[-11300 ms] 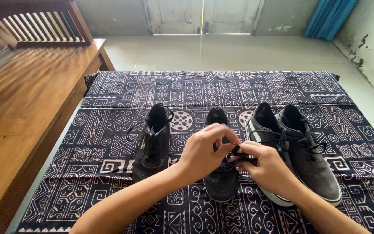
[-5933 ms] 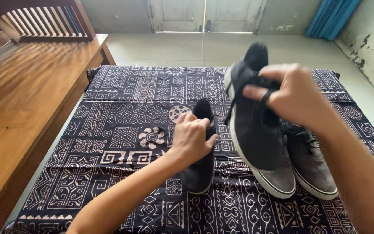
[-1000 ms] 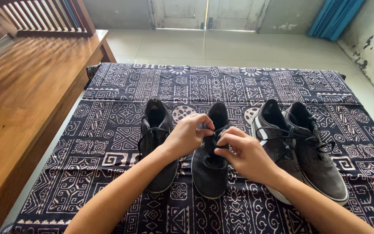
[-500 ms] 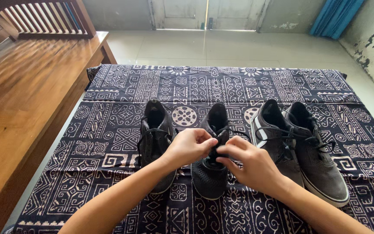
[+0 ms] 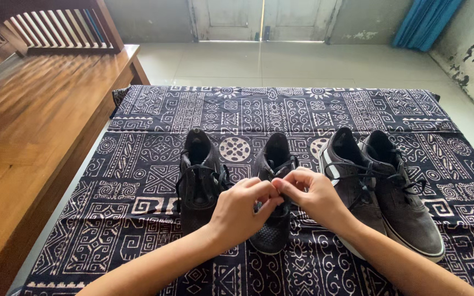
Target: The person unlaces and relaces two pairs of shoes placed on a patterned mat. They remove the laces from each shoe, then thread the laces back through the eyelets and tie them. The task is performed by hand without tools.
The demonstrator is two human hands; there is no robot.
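Black mesh shoe: left hand, right hand now closer together, pinching laces.

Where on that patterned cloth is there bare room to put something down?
The far strip of the patterned cloth beyond all four shoes is bare, and so is the stretch left of the black shoe. It is crowded where both hands meet over the middle black shoe, beside the grey pair.

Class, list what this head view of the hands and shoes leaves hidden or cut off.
- Laces of the middle black shoe: covered by left hand and right hand.
- Knot state: hidden behind the fingers.
- Wooden bench: cut by left edge.
- Blue curtain: cut by top edge.
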